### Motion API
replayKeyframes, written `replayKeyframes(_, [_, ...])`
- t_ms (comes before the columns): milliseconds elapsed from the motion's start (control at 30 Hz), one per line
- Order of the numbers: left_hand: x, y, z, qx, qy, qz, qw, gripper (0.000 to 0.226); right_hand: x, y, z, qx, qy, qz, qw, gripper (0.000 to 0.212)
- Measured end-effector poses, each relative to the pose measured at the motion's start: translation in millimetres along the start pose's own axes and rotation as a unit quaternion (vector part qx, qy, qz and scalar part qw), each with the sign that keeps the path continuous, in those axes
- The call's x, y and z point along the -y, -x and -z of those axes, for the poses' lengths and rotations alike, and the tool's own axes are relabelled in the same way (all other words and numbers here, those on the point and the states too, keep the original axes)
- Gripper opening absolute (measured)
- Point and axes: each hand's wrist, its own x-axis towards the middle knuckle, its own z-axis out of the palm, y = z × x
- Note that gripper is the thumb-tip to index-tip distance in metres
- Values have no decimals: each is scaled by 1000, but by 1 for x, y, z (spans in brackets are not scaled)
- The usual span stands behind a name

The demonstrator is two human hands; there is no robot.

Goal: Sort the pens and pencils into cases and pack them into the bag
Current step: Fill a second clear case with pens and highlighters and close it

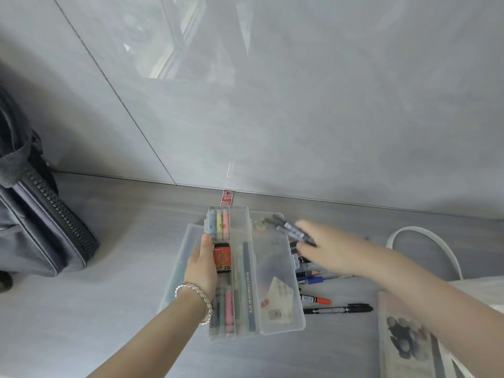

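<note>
Your left hand (203,264) gripped the left wall of the clear case (240,210), thumb laid along its rim, steadying it on the desk (122,296). Your right hand (327,249) hung over the case's open lid (275,257), closed on a couple of dark pens (290,230); blur hid exactly how the fingers lay. The case sat just left of that hand, its long axis running away from you toward the wall, with highlighters (219,223) and a grey pencil (249,282) already lying lengthwise in its compartments. The dark pens stuck out of your fingers slantwise, tips toward the far left, so they crossed the case's axis and did not match it. You would probably have had to turn them in line with the long compartment before dropping them in. The loose pens (313,278) lay on the desk just right of the lid, mostly crosswise, nearer your right hand. The dark bag (41,219) stood well apart at the far left.
</note>
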Motion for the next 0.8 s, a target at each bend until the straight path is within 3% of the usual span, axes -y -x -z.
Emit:
replayKeyframes(100, [2,6,-5,10,-16,-6,1000,56,28,27,-1,152,64,40,986,14])
replayKeyframes(300, [4,27,-14,41,-57,-38,997,60,53,29,0,204,203,25,957,28])
replayKeyframes(400, [6,36,-16,47,-75,-64,994,58,60,29,16,155,127,25,979,39])
replayKeyframes(567, [9,51,-17,59,-67,-73,993,56,64,20,11,-2,-12,49,999,12])
replayKeyframes(700, [7,55,-19,66,-41,-71,994,53,56,10,-30,-202,-50,72,975,10])
replayKeyframes(800, [7,54,-20,70,-4,-46,996,51,50,8,-67,-264,-5,112,958,18])
